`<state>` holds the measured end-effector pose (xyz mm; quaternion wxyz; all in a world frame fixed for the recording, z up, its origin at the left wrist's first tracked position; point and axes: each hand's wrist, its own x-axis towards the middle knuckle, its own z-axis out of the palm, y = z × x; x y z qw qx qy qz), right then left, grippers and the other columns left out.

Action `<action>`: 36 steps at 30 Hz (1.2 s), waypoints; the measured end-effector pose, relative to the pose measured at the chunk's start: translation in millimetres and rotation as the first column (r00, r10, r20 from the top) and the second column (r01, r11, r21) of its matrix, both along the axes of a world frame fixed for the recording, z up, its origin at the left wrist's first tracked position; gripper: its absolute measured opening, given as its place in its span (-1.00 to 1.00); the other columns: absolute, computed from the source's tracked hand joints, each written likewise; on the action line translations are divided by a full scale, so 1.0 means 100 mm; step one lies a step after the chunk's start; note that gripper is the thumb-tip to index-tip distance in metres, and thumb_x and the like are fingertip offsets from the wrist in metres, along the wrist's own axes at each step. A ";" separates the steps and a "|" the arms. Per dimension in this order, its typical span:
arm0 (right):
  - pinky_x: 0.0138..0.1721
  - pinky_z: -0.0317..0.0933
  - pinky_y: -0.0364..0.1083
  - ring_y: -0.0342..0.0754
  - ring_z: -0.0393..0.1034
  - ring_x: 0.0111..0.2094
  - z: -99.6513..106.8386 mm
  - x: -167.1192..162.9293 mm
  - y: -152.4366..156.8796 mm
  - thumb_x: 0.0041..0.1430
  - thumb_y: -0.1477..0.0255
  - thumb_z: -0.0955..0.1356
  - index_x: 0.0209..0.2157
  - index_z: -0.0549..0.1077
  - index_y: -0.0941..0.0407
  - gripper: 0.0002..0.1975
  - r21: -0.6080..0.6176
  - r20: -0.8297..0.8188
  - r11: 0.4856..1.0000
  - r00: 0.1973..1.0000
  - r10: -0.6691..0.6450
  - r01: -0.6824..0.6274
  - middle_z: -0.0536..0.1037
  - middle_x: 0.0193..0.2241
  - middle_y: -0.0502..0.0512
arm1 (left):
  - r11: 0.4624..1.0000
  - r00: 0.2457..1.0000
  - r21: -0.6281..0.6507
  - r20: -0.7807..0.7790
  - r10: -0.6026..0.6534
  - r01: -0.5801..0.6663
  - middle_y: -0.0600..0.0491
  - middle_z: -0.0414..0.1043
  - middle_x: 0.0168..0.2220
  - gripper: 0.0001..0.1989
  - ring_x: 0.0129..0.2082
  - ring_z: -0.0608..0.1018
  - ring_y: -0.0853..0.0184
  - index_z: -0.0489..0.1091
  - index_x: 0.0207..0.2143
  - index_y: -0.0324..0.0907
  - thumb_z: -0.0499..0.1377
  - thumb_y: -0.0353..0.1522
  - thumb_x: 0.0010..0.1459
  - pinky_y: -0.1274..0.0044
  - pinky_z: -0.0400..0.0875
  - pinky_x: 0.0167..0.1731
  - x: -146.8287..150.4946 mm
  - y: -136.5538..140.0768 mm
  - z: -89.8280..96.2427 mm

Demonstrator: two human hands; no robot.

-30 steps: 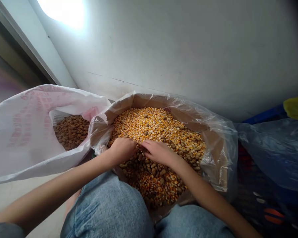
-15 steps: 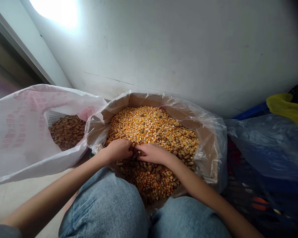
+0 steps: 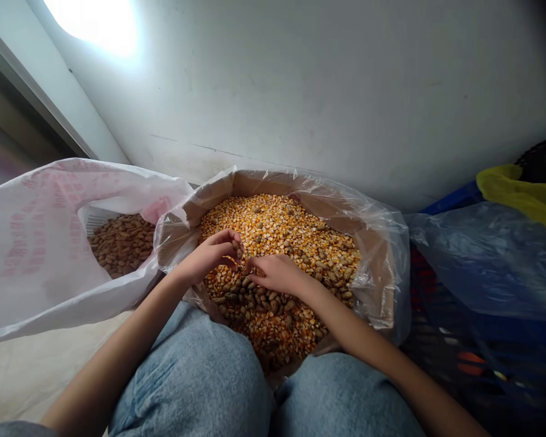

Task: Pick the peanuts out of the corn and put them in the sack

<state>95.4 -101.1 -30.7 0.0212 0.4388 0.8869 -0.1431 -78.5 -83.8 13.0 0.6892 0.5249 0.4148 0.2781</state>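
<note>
My left hand [image 3: 215, 254] is raised a little over the corn kernels [image 3: 277, 212], its fingers curled around what look like peanuts in the shell. Close beside it, my right hand [image 3: 279, 273] reaches down with bent fingers at the pile; whatever its fingertips hold is hidden. Unshelled peanuts [image 3: 273, 298] lie heaped among the kernels just below both hands. All this fills a box [image 3: 368, 243] lined with a clear plastic bag [image 3: 398, 261]. To the left, a white sack [image 3: 50, 243] stands open with more peanuts [image 3: 122, 243] inside.
A pale wall [image 3: 323, 91] rises right behind the box. My knees [image 3: 200, 370] in jeans press near its front side. On the right are a blue crate [image 3: 500, 334], a translucent plastic bag [image 3: 491, 255] and a yellow bag [image 3: 523, 191].
My left hand has lifted from the pile, moving slightly up and left, and its fingers have opened somewhat around peanuts. My right hand has shifted a little upward with its fingers drawn in.
</note>
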 end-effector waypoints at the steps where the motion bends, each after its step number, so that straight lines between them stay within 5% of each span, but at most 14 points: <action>1: -0.38 0.13 -0.14 -0.02 0.36 -0.33 0.00 0.00 0.00 0.07 0.26 0.21 -0.21 0.33 0.01 -0.75 -0.002 0.013 1.000 1.000 0.007 -0.007 0.48 -0.34 0.04 | 1.000 0.999 -0.016 0.034 0.002 -0.002 0.11 0.21 -0.38 -0.83 -0.47 0.34 0.52 0.18 -0.37 -0.19 -0.01 -0.49 -0.11 0.62 0.31 -0.45 -0.01 0.00 0.00; 5: -0.42 0.11 -0.14 -0.01 0.35 -0.38 -0.01 -0.03 -0.01 0.03 0.28 0.24 -0.27 0.37 0.05 -0.77 -0.034 0.053 0.998 0.997 0.050 -0.048 0.48 -0.40 0.07 | 0.997 0.993 -0.070 0.121 -0.015 0.024 0.10 0.20 -0.36 -0.79 -0.44 0.32 0.51 0.21 -0.35 -0.18 0.00 -0.50 -0.13 0.62 0.31 -0.43 -0.03 0.01 0.03; 9: -0.48 0.06 -0.17 -0.11 0.28 -0.50 0.01 0.00 0.01 0.02 0.24 0.24 -0.40 0.39 0.11 -0.76 -0.158 -0.167 0.979 0.974 -0.154 0.127 0.41 -0.55 0.04 | 0.999 0.994 -0.036 0.106 -0.016 0.020 0.12 0.16 -0.47 -0.81 -0.51 0.29 0.51 0.20 -0.33 -0.16 -0.04 -0.44 -0.08 0.63 0.27 -0.51 -0.05 0.01 0.05; 12: -0.57 0.00 -0.23 -0.22 0.16 -0.60 0.05 0.09 0.07 0.00 0.23 0.26 -0.41 0.38 0.14 -0.74 -0.479 -0.516 0.866 0.753 -0.408 0.141 0.33 -0.60 -0.03 | 0.974 0.970 0.216 -0.244 -0.015 0.070 0.13 0.18 -0.54 -0.81 -0.57 0.28 0.49 0.23 -0.36 -0.18 -0.07 -0.29 0.02 0.63 0.21 -0.57 -0.02 -0.01 0.01; 14: -0.64 -0.06 -0.26 -0.28 0.05 -0.67 0.08 0.17 0.11 -0.01 0.24 0.26 -0.43 0.34 0.15 -0.75 -0.661 -0.657 0.750 0.459 -0.598 0.031 0.25 -0.64 -0.09 | 0.892 0.814 0.365 -0.581 -0.005 0.265 0.09 0.27 -0.53 -0.73 -0.55 0.33 0.44 0.28 -0.38 -0.20 -0.08 -0.21 0.04 0.59 0.22 -0.54 0.03 -0.03 -0.06; 17: -0.72 -0.17 -0.27 -0.30 -0.11 -0.73 0.15 0.26 0.13 -0.01 0.28 0.23 -0.54 0.23 0.15 -0.78 -0.726 -0.677 0.662 0.024 -0.736 -0.188 0.13 -0.69 -0.13 | 0.739 0.427 0.307 -0.904 0.029 0.600 -0.02 0.38 -0.48 -0.66 -0.47 0.43 0.29 0.33 -0.34 -0.23 -0.06 -0.17 0.04 0.50 0.27 -0.49 0.11 -0.10 -0.18; 19: -0.74 -0.19 -0.27 -0.29 -0.11 -0.73 0.19 0.28 0.13 -0.03 0.32 0.21 -0.54 0.19 0.13 -0.83 -0.696 -0.650 0.655 -0.130 -0.749 -0.295 0.14 -0.68 -0.12 | 0.654 0.243 0.211 -0.969 0.042 0.726 -0.10 0.41 -0.45 -0.65 -0.42 0.47 0.18 0.33 -0.30 -0.27 -0.04 -0.19 0.05 0.46 0.30 -0.49 0.16 -0.14 -0.23; 21: -0.74 -0.19 -0.28 -0.28 -0.05 -0.71 0.23 0.28 0.12 -0.07 0.35 0.20 -0.49 0.20 0.12 -0.88 -0.686 -0.625 0.636 -0.160 -0.764 -0.354 0.20 -0.64 -0.09 | 0.589 0.161 0.158 -0.986 0.048 0.793 -0.15 0.42 -0.44 -0.66 -0.39 0.48 0.13 0.34 -0.30 -0.31 -0.05 -0.23 0.07 0.44 0.32 -0.50 0.20 -0.16 -0.25; 25: -0.75 -0.22 -0.27 -0.27 -0.01 -0.69 0.22 0.25 0.11 -0.04 0.30 0.17 -0.43 0.21 0.11 -0.83 -0.721 -0.623 0.593 -0.037 -0.781 -0.358 0.26 -0.55 -0.05 | 0.502 0.103 0.104 -0.994 0.029 0.859 -0.17 0.43 -0.45 -0.71 -0.39 0.50 0.13 0.36 -0.33 -0.33 -0.08 -0.35 0.11 0.45 0.34 -0.50 0.27 -0.17 -0.25; 27: -0.74 -0.24 -0.27 -0.27 -0.03 -0.70 0.17 0.24 0.10 0.02 0.23 0.16 -0.46 0.21 0.12 -0.77 -0.746 -0.652 0.616 0.089 -0.753 -0.253 0.22 -0.57 -0.07 | 0.479 0.111 0.113 -0.993 0.032 0.871 -0.17 0.43 -0.45 -0.71 -0.39 0.50 0.14 0.37 -0.35 -0.33 -0.11 -0.41 0.11 0.45 0.34 -0.50 0.28 -0.16 -0.27; 30: -0.67 -0.13 -0.25 -0.27 0.00 -0.67 0.08 0.21 0.08 0.01 0.18 0.21 -0.50 0.27 0.15 -0.70 -0.659 -0.661 0.752 0.472 -0.584 0.009 0.21 -0.63 -0.08 | 0.513 0.161 0.146 -0.987 0.016 0.846 -0.16 0.44 -0.45 -0.68 -0.41 0.49 0.17 0.37 -0.38 -0.32 -0.15 -0.40 0.13 0.47 0.31 -0.50 0.23 -0.14 -0.29; 33: -0.57 -0.04 -0.22 -0.22 0.14 -0.59 0.02 0.16 0.03 -0.06 0.16 0.29 -0.43 0.37 0.14 -0.69 -0.417 -0.399 0.905 0.877 -0.269 0.088 0.32 -0.60 -0.04 | 0.610 0.276 0.197 -0.961 -0.036 0.767 -0.11 0.44 -0.42 -0.66 -0.44 0.47 0.24 0.35 -0.39 -0.28 -0.15 -0.31 0.13 0.51 0.26 -0.51 0.16 -0.11 -0.27; 36: -0.49 0.04 -0.19 -0.10 0.29 -0.45 0.01 0.08 -0.03 -0.13 0.11 0.31 -0.27 0.38 0.09 -0.58 -0.247 -0.087 0.969 0.996 -0.036 0.013 0.44 -0.46 0.04 | 0.685 0.412 0.265 -0.909 -0.057 0.679 -0.03 0.42 -0.44 -0.69 -0.48 0.43 0.34 0.32 -0.42 -0.24 -0.15 -0.28 0.12 0.57 0.19 -0.54 0.10 -0.07 -0.26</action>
